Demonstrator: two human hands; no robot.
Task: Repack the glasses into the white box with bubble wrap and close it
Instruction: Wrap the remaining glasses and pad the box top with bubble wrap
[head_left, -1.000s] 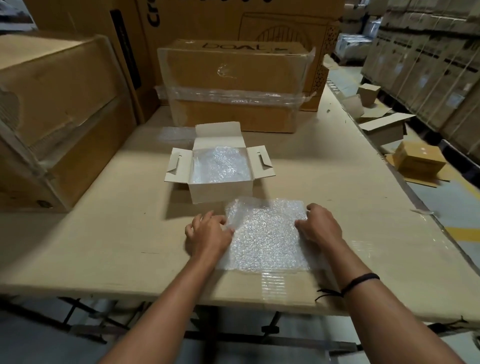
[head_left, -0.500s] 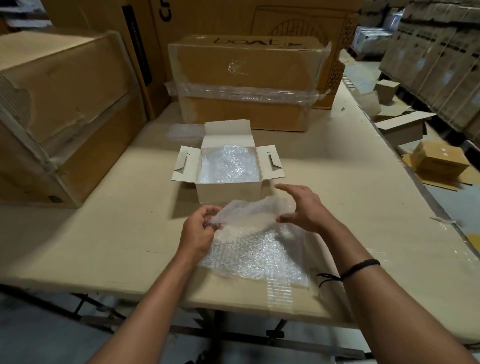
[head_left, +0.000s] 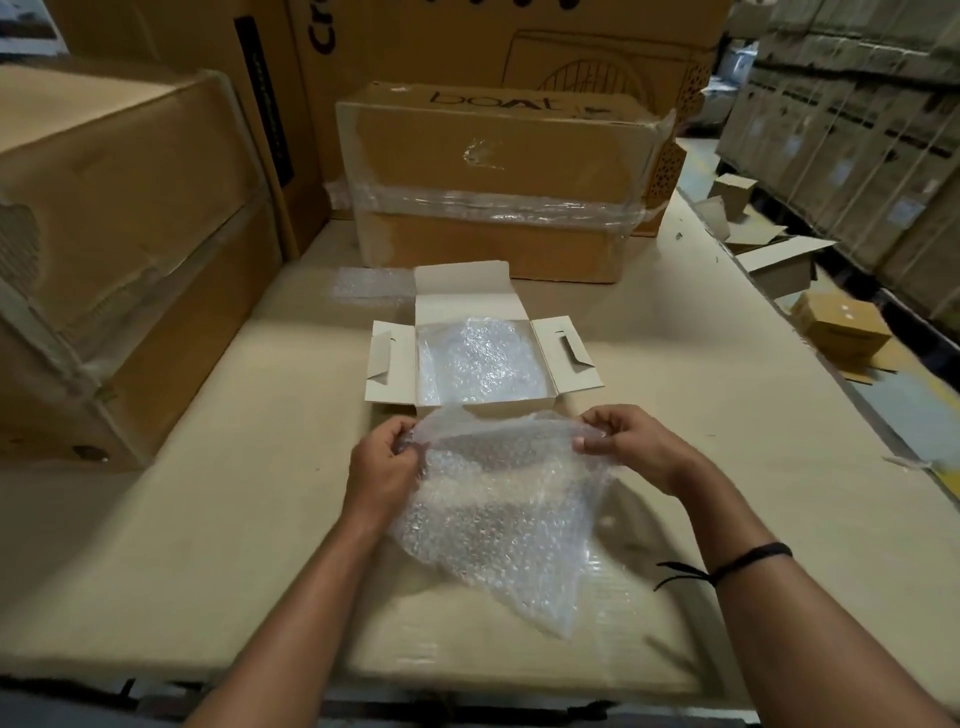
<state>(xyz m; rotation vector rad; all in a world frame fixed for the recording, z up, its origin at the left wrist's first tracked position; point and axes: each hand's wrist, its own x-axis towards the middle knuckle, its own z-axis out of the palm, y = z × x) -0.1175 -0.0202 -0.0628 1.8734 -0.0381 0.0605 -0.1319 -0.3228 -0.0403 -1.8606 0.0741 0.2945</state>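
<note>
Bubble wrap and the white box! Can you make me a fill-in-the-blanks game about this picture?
1. The small white cardboard box stands with its flaps ____.
2. The clear bubble wrap sheet is pinched by the left hand and the right hand, so ____ hands hold it.
3. The thin black wristband is on the ____ arm.
4. Inside the box lies a second layer of bubble ____.

Missing words: open, two, right, wrap.

Dim, soft-focus, wide-angle edge distortion
</note>
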